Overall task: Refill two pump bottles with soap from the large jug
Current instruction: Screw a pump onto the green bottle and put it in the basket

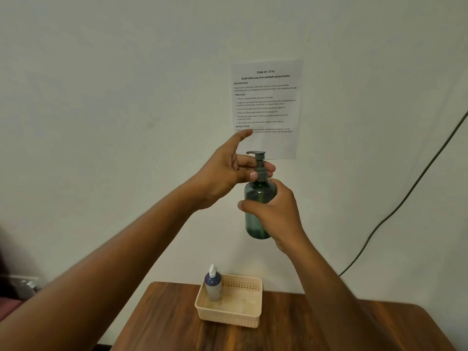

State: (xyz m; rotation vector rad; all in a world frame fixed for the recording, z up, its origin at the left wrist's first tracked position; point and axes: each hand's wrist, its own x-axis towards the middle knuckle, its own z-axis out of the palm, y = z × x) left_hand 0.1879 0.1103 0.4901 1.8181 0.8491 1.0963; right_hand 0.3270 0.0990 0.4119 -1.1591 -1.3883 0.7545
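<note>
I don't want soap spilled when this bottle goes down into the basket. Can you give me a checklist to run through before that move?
1. Firm hold on the dark green translucent pump bottle: ok, the right hand wraps its body, held upright in the air.
2. Pump collar screwed tight: cannot tell; the left hand has fingers on the grey pump head.
3. Soap level in the green bottle: cannot tell through the tinted plastic.
4. Free space in the beige perforated plastic basket: ok, its right part is bare.
5. Small blue-topped bottle with white pump: ok, upright in the basket's left rear corner.
6. Large jug put back upright: cannot tell, not in view.
</note>
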